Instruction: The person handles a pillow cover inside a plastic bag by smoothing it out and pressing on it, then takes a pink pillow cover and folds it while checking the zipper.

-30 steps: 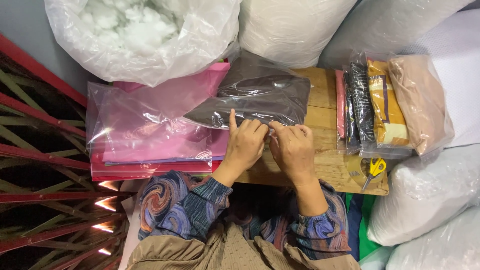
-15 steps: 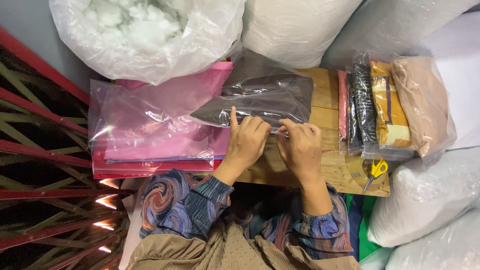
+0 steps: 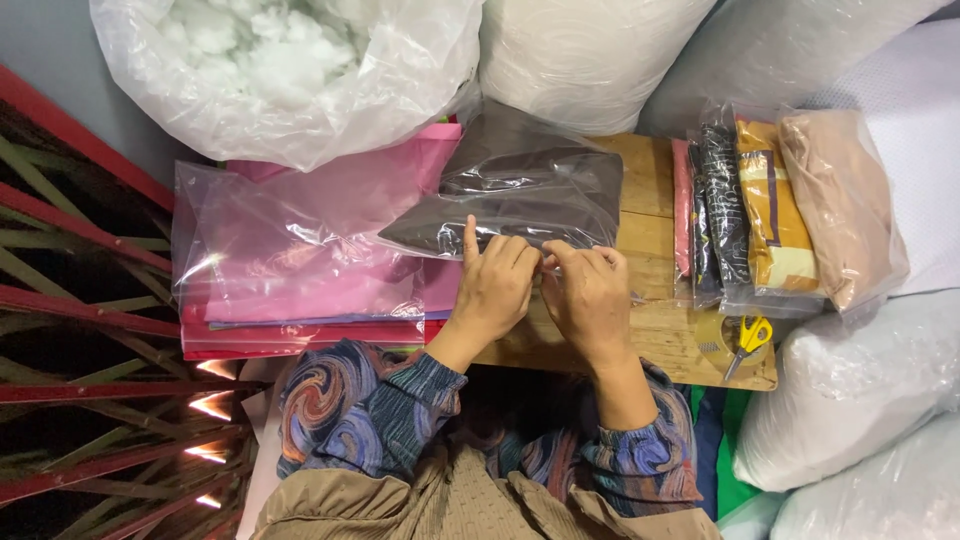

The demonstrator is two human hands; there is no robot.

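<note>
Head view: dark packet in clear plastic bag [image 3: 520,195] lies on wooden table [image 3: 655,330], just beyond both hands. Left hand [image 3: 497,285] and right hand [image 3: 590,295], fingers curled, pinch the bag's near edge. Pink bagged stack [image 3: 300,270] left of packet; yellow scissors [image 3: 748,340] right.

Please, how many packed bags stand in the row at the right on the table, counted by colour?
Pink bag: 1
Black bag: 1
Orange bag: 1
Tan bag: 1
Total: 4
</note>
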